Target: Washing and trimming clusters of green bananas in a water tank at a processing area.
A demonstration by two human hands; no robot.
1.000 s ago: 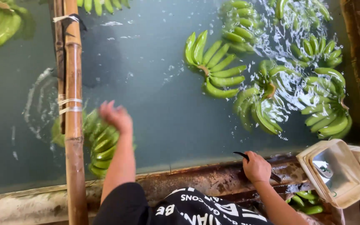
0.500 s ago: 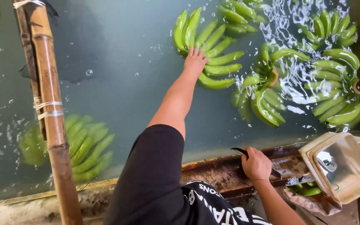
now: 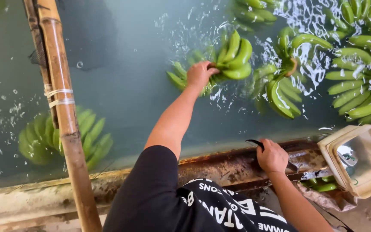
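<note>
Nearest us, our right hand (image 3: pixel 272 156) rests on the rusty tank rim (image 3: pixel 220 165), fingers closed around a curved knife (image 3: pixel 255 143). We keep that blade low and pointed away while we work. Farther out, our left hand (image 3: pixel 199 74) grips a bunch of green bananas (image 3: pixel 230 58) at its stalk end, floating mid-tank. We hold by the crown, not the fruit, to avoid bruising. Splashing water blurs the far bunches (image 3: pixel 357 68), and the bamboo pole (image 3: pixel 63 107) partly covers a sunken bunch (image 3: pixel 39 137) at left.
</note>
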